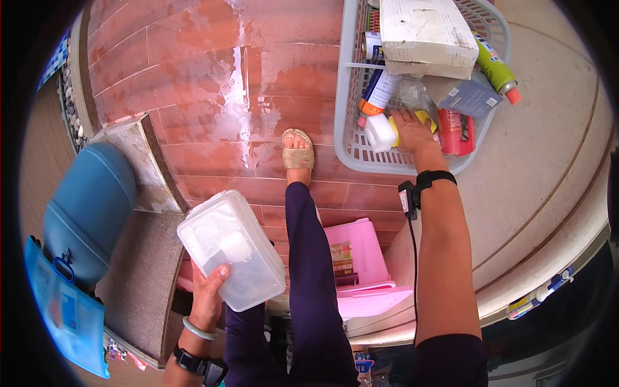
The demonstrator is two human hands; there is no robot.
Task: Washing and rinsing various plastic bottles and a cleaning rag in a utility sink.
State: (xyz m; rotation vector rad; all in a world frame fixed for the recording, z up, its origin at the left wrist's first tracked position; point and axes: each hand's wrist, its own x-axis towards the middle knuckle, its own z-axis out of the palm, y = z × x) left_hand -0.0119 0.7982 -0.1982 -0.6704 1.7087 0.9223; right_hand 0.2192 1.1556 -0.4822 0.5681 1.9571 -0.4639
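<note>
My left hand [209,286] grips a translucent plastic box with a lid [237,251], thumb on top and fingers hidden beneath. The box is tilted, and white shapes show faintly through it. My right hand [412,129] reaches into a grey plastic basket [342,116] and rests on a yellow item [425,121]; whether the fingers close on it is hidden. Just left of that hand lies a white plastic bottle [380,132]. To its right is a red container [453,130]. A blue and orange spray can [379,92] and a clear plastic bag [414,94] lie behind.
A worn white carton [428,36] and a green aerosol can [495,65] top the basket. A pink plastic bin [367,261] stands by my leg. At left are a blue barrel [92,208] and a stone ledge [140,271]. Wet red tiles [203,111] cover the floor.
</note>
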